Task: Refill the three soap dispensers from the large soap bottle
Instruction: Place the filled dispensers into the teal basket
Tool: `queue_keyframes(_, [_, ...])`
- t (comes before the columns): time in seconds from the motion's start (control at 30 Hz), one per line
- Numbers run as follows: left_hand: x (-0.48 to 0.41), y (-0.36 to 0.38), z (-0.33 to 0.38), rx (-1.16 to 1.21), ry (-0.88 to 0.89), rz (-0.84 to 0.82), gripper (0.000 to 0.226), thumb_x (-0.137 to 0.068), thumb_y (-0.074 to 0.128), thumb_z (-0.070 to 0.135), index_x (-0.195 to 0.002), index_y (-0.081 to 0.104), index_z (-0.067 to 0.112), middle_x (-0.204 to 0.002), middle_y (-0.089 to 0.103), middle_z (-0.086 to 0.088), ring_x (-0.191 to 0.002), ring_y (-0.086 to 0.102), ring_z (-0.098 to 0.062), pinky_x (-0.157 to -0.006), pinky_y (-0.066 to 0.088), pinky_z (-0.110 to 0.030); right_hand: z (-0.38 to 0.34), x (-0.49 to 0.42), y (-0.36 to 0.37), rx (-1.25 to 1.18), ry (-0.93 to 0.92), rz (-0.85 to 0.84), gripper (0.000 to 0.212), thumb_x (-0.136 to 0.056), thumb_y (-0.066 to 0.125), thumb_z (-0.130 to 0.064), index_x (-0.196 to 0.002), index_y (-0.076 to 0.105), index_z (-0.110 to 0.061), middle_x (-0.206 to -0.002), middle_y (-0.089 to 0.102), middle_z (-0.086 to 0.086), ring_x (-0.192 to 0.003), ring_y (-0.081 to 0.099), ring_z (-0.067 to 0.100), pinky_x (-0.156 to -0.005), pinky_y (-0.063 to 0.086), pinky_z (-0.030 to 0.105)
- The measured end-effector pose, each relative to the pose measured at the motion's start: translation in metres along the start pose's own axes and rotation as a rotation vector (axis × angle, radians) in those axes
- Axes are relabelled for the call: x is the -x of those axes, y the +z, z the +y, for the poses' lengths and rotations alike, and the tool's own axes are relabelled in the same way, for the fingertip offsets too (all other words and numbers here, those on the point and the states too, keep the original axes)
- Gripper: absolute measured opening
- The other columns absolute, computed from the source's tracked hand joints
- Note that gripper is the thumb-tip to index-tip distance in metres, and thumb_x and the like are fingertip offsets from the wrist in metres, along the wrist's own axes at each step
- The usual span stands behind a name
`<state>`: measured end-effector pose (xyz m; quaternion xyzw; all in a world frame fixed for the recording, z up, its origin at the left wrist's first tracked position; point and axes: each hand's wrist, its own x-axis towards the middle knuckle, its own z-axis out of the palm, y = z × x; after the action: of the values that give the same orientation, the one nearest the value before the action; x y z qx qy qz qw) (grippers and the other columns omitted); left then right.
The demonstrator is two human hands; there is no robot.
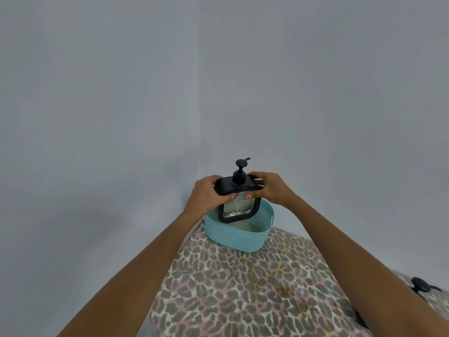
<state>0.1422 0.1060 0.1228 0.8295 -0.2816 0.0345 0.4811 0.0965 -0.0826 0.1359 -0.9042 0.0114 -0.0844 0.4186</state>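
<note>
We've got the soap dispenser point(237, 205) gripped between both hands. Our left hand point(206, 193) clasps its black top on one side, our right hand point(272, 190) on the other, thumbs on the patterned glass. It's slightly tilted, pump up, with its lower end over the mouth of the teal basket point(233, 235) just below our hands. The basket sits on leopard-print cloth point(243, 288) under our forearms. By our right forearm, another black pump head point(421, 284) shows.
</note>
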Motion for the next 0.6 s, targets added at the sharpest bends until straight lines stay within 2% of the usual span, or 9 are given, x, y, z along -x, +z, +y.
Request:
queue_keyframes(0.1, [-0.014,0.006,-0.012,-0.012,-0.037,0.018,0.045,-0.067,0.079,0.019,-0.108,0.064,0.01,-0.106,0.067,-0.008,-0.086,0.059,-0.015,-0.08,0.048,-0.027,0.009,-0.024,0.0,0.018,-0.004,-0.049,0.057,-0.065,0.076,0.007,-0.118,0.054,0.003,-0.116,0.06,0.021,-0.106,0.058,0.03,-0.076,0.046,0.005])
queue_keyframes(0.2, [-0.022,0.015,-0.023,-0.034,-0.069,0.034,0.044,-0.068,0.078,0.018,-0.108,0.063,0.009,-0.106,0.067,-0.009,-0.088,0.058,-0.015,-0.077,0.045,-0.024,0.019,-0.042,0.003,0.085,-0.014,-0.092,0.06,-0.065,0.075,0.009,-0.12,0.052,0.003,-0.119,0.058,0.021,-0.111,0.057,0.031,-0.085,0.042,0.014])
queue_keyframes(0.33, [-0.024,0.034,-0.044,-0.099,-0.154,0.056,0.067,-0.065,0.08,0.025,-0.124,0.052,0.009,-0.116,0.06,-0.01,-0.107,0.057,-0.024,-0.088,0.046,-0.032,0.034,-0.061,0.016,0.225,-0.06,-0.147,0.065,-0.064,0.073,0.011,-0.123,0.05,-0.001,-0.12,0.058,0.015,-0.107,0.052,0.022,-0.084,0.036,0.015])
queue_keyframes(0.43, [-0.022,0.044,-0.06,-0.161,-0.19,0.076,0.056,-0.062,0.08,0.034,-0.109,0.059,0.013,-0.104,0.062,-0.006,-0.092,0.061,-0.022,-0.075,0.05,-0.033,0.045,-0.071,0.03,0.328,-0.085,-0.179,0.059,-0.063,0.074,0.007,-0.118,0.054,-0.003,-0.11,0.063,0.016,-0.094,0.054,0.022,-0.076,0.036,0.024])
queue_keyframes(0.5, [-0.019,0.049,-0.067,-0.183,-0.215,0.089,0.052,-0.063,0.079,0.035,-0.105,0.059,0.012,-0.1,0.062,-0.005,-0.087,0.061,-0.021,-0.069,0.048,-0.031,0.052,-0.074,0.04,0.338,-0.088,-0.192,0.057,-0.064,0.073,0.008,-0.117,0.055,-0.002,-0.108,0.064,0.016,-0.094,0.056,0.024,-0.074,0.037,0.024])
queue_keyframes(0.6, [-0.015,0.056,-0.076,-0.171,-0.24,0.127,0.045,-0.064,0.077,0.032,-0.097,0.057,0.008,-0.095,0.06,-0.007,-0.085,0.059,-0.023,-0.065,0.047,-0.032,0.058,-0.078,0.051,0.355,-0.115,-0.201,0.05,-0.066,0.069,0.011,-0.113,0.057,0.0,-0.105,0.064,0.017,-0.088,0.052,0.017,-0.074,0.037,0.023])
